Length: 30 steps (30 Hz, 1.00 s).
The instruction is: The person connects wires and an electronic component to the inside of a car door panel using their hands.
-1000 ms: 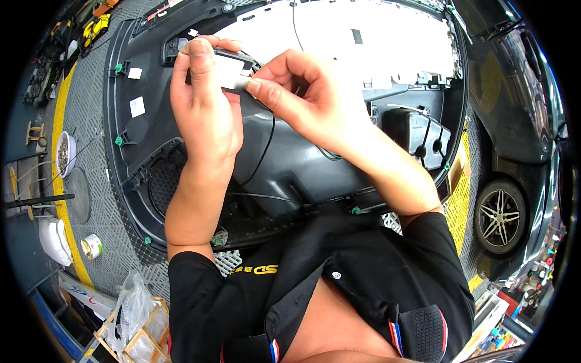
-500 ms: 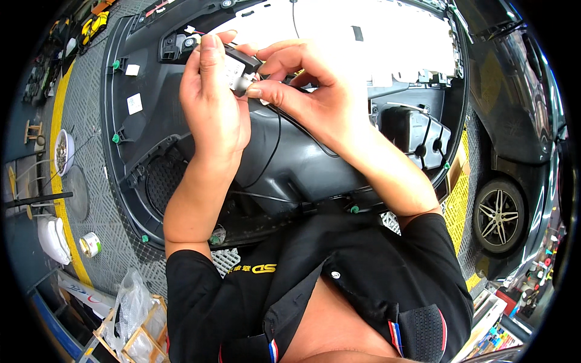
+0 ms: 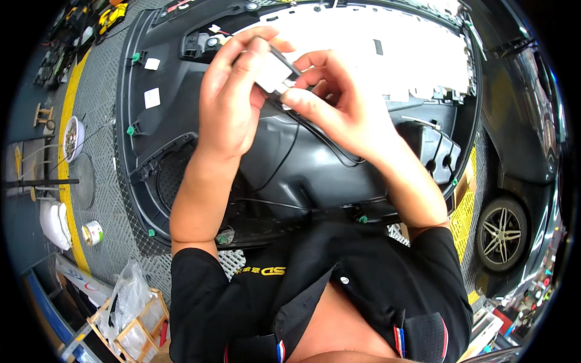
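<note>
My left hand [image 3: 233,97] grips a small black box with a white label [image 3: 273,71], its thumb over one end. At the box's lower end, my right hand [image 3: 336,94] pinches a pale connector [image 3: 285,91] between thumb and fingers. Whether the connector is fully seated in the box I cannot tell. Black cables [image 3: 324,139] run from beneath my right hand and loop down over the panel. Both hands are above a large black car door panel [image 3: 272,160] that lies with its inner side up and carries a white sheet [image 3: 351,42].
Green clips [image 3: 131,130] line the panel's edge. To the right stands a dark car with a spoked wheel [image 3: 501,235]. A bowl of small parts [image 3: 73,139], a tin [image 3: 92,233] and a wooden crate [image 3: 136,327] with clear plastic are on the left.
Both hands have shifted slightly right with the box. The box is turned so that more of its white label shows. The whole view has also shifted a little.
</note>
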Motion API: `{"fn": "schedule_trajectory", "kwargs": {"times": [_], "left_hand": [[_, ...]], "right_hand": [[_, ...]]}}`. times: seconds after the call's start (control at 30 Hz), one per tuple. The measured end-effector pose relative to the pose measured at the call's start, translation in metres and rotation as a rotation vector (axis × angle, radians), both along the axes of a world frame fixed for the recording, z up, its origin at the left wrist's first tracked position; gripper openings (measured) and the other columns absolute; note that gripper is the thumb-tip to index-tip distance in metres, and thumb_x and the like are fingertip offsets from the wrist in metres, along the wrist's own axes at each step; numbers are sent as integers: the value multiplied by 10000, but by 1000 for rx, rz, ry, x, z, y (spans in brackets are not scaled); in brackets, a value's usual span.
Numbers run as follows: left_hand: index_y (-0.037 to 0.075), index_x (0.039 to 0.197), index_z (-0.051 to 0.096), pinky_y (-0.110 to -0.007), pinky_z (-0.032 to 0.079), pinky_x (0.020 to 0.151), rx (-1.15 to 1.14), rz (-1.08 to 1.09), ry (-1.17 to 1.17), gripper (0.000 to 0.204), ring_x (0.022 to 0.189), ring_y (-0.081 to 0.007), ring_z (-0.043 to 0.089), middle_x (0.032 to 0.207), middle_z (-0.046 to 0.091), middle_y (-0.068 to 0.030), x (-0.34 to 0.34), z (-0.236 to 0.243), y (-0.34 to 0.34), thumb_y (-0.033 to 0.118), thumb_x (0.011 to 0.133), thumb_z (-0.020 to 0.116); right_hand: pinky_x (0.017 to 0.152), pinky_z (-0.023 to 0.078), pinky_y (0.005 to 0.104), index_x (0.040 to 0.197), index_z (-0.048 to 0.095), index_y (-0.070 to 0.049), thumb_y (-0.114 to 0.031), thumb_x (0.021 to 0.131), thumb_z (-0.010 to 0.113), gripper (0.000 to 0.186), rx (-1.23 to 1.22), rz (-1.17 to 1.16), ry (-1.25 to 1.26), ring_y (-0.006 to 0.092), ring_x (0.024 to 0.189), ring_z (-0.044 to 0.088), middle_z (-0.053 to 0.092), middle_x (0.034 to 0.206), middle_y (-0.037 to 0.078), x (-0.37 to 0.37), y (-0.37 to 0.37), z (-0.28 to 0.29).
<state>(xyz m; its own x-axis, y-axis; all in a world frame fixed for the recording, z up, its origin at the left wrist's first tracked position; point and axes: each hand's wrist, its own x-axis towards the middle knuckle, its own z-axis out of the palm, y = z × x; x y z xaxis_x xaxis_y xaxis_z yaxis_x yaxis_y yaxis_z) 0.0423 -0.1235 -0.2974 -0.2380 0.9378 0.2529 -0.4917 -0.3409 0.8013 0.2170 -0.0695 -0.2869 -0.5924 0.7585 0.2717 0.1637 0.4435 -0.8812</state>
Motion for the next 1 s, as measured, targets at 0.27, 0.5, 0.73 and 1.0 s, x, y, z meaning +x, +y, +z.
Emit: {"fn": "schedule_trajectory", "kwargs": {"times": [0.27, 0.5, 0.73, 1.0], "left_hand": [[-42, 1419, 535, -369, 586, 990, 77, 196, 253, 458, 1121, -257, 693, 1307, 666, -198, -81, 12, -14, 205, 1046, 627], [-73, 1368, 521, -447, 589, 1031, 115, 118, 33, 402, 1212, -350, 644, 1364, 601, -243, -93, 7, -14, 171, 1058, 599], [-85, 1305, 581, -424, 612, 991, 91, 401, 185, 345, 1158, -346, 679, 1318, 633, -260, -124, 14, -26, 170, 1073, 565], [-49, 1302, 607, -365, 640, 876, 47, 315, 366, 350, 1022, -233, 726, 1234, 690, -208, -118, 4, -27, 176, 1035, 639]], "right_hand": [[821, 534, 240, 1324, 599, -4, -130, 930, 778, 451, -687, 695, -94, 92, 868, 697, 715, 854, 17, 21, 15, 10], [1034, 511, 314, 1382, 524, 7, -109, 910, 795, 557, -562, 544, 186, 175, 1243, 595, 614, 1327, 106, -8, 2, -6], [650, 543, 259, 1200, 651, 5, -135, 987, 701, 259, -879, 739, -51, 112, 691, 699, 705, 769, 27, 9, -5, 25], [510, 472, 187, 1159, 664, 82, -70, 948, 643, 261, -365, 253, -145, 90, 571, 623, 598, 665, 10, 94, -7, 60]]}}
